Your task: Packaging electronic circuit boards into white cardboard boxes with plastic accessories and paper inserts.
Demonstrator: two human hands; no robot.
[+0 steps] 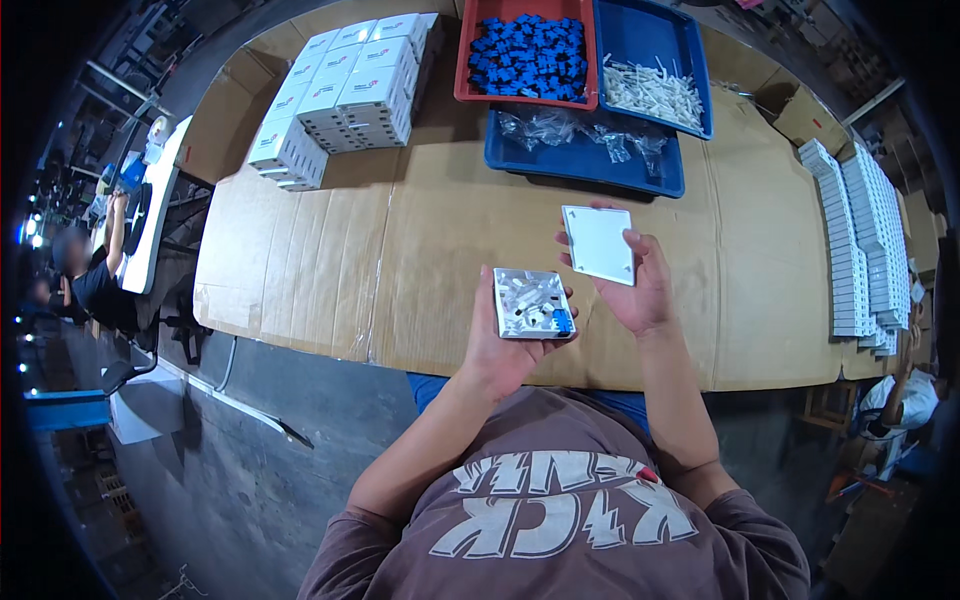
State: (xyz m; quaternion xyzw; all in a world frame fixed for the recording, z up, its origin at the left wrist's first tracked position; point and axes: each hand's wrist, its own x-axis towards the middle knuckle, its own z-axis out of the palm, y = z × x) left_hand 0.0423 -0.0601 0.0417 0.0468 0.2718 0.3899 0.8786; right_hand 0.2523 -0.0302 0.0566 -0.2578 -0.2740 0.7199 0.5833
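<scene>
My left hand (pixel 497 350) is closed around the sides of a small square white box (pixel 498 318), held with its inside facing up. Inside lie small white pieces in a clear bag and a blue connector (pixel 562 320) at the near right corner. My right hand (pixel 640 285) grips a flat square white cover (pixel 600 245), thumb on its face and fingers behind it. The cover is tilted and sits apart from the box, up and to the right of it.
Ahead are a red tray (pixel 465 60) of blue connectors, a blue tray (pixel 615 45) of white pieces and a lower blue tray (pixel 580 175) with clear bags. White boxes (pixel 335 90) stand stacked far left; white plates (pixel 870 240) are stacked right. Cardboard covers the table (pixel 450 220).
</scene>
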